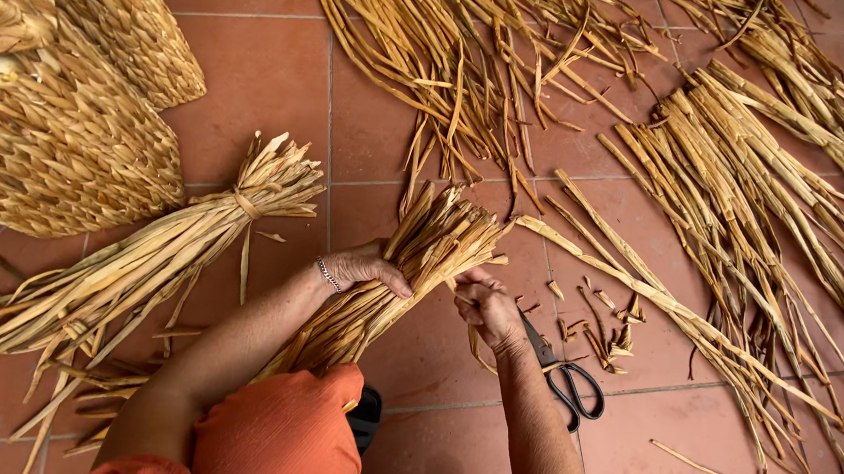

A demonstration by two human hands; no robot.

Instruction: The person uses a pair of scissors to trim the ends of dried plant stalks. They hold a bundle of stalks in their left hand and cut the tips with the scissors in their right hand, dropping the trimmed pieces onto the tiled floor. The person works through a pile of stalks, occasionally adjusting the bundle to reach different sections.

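My left hand wraps around the upper part of a bundle of dried straw-coloured stalks that lies across my lap, its cut ends fanning out toward the far side. My right hand pinches a thin strand at the bundle's right side, just below the fanned ends. A bracelet sits on my left wrist. My knee in orange cloth is under the bundle's lower end.
Black-handled scissors lie on the red tile floor by my right wrist. A tied bundle lies at left. Woven baskets stand at top left. Loose stalks and short offcuts spread across the right and top.
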